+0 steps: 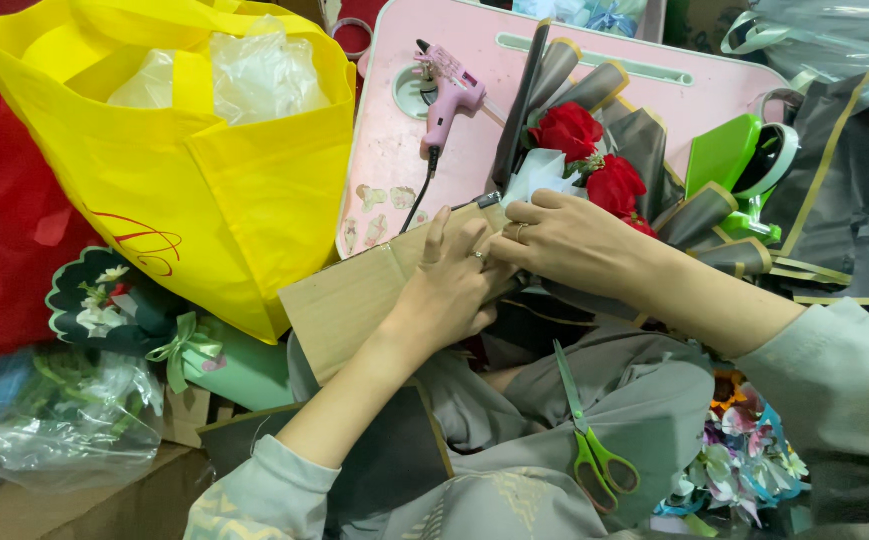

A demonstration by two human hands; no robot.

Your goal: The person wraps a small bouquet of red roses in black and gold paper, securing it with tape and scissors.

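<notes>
The person's left hand [452,285] lies flat, fingers stretched and slightly spread, on a piece of brown cardboard [355,300] that rests across the lap, pressing it without closing around it. The right hand [565,238] is curled, fingers bent, over the base of a bouquet of red roses [595,160] wrapped in dark grey paper with gold edging; whether the fingers fully grip the wrapping cannot be told. The two hands touch each other at the cardboard's upper right corner, and the roses stand just beyond the right hand, leaning onto a pink table [395,150]. A pink glue gun [447,95] lies on that table, well apart from the hands. Green-handled scissors [590,440] rest on the lap, below the right forearm. A yellow bag [185,150] stands left of the cardboard.
</notes>
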